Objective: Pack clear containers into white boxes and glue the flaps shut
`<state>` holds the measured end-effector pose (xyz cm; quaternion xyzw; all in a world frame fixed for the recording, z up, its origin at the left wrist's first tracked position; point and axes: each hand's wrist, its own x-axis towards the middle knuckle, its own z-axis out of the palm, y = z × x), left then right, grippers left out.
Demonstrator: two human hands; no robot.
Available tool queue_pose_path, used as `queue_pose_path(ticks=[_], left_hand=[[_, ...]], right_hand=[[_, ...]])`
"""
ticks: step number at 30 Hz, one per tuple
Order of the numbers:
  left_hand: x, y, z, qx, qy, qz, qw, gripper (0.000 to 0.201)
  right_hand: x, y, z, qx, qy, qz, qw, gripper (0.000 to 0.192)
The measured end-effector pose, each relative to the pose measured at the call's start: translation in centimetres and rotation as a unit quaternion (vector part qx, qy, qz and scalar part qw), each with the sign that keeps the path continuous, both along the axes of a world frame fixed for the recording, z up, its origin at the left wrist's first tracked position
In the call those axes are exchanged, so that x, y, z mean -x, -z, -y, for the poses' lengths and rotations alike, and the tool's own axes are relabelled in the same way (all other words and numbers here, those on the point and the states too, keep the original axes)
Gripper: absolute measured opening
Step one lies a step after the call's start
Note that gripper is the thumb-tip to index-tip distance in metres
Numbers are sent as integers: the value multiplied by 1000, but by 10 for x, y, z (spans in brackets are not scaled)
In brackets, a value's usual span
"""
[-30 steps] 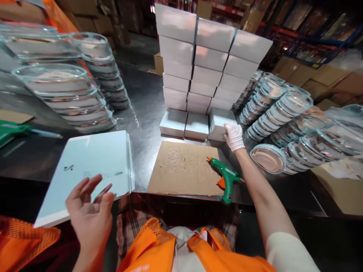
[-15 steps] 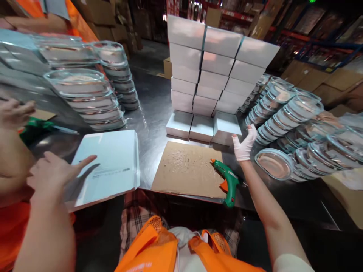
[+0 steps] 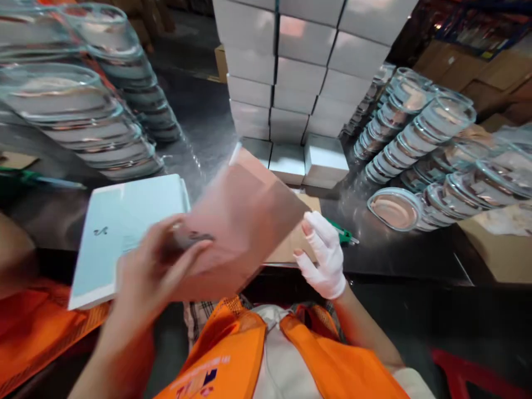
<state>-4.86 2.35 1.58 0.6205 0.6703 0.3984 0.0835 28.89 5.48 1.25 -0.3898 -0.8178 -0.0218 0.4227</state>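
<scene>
Item: flat carton blank [image 3: 245, 221], brownish-pink, motion-blurred, held tilted above the front edge of the desk [image 3: 399, 260], its far corner toward the white boxes.

Left hand [image 3: 153, 271]: bare, blurred; grip clamped on the blank's near left edge, thumb on top, fingers beneath.

Right hand [image 3: 322, 252]: in a white glove; fingers spread apart and laid against the blank's right edge. Whether the grip actually closes on the edge cannot be told.

Landmark: the blank. All places below are given from it.

- Under it and to its right: brown cardboard sheet [image 3: 299, 235] lying flat on the desk, mostly covered.
- Just right of the gloved hand: green glue gun [image 3: 343, 233], only its tip and part of the body showing, on the desk.
- To its left: stack of pale blue-white flat sheets [image 3: 124, 221], overhanging the desk's front edge.
- Behind it: wall of stacked white boxes [image 3: 299, 72], several layers high, with three single boxes [image 3: 324, 163] in a row at its foot.
- Far left behind: stacks of clear glass dishes [image 3: 78, 122].
- Right behind: rows of round glass lids [image 3: 411, 144] leaning on one another; one lid [image 3: 394, 209] lying flat at the front.
- Far right: brown carton [image 3: 499, 249].
- Below it: the person's orange vest [image 3: 257, 360].
</scene>
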Motion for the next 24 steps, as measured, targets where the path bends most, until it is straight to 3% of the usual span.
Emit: queue_pose_path(ticks=[2,4,6,8,10,12,14,15,16,18,20,24], left_hand=[[-31,17,3,26,134,-2,991,56],[-43,38,7,9,192,1,981,47],[-34,57,15,-22,213,-3,977,39],[-14,68,25,-26,243,-10,970,31],[7,73,34,-11,256,-13,966,32],[23,75,39,20,258,-21,966,36],[31,80,43,57,275,-25,959,36],[33,84,44,80,292,-21,953,36],[34,88,45,103,310,-11,945,36],[35,96,45,142,339,11,930,37],[37,99,44,165,352,22,921,41],[37,99,36,140,338,-40,930,43]], right_hand=[[19,-6,-5,20,40,-38,998,52],[27,-6,-9,75,67,-58,993,32],[25,-1,-12,154,48,-63,985,24],[17,5,-13,273,-21,-62,960,29],[9,11,-13,428,-122,-72,893,39],[6,18,-10,588,-220,-102,772,51],[8,28,-5,682,-276,-127,665,64],[10,34,-1,700,-292,-121,640,66],[14,41,4,701,-301,-102,638,64],[21,55,13,680,-308,-60,663,55],[29,69,22,685,-312,-65,656,57],[42,98,32,755,-274,-207,559,70]])
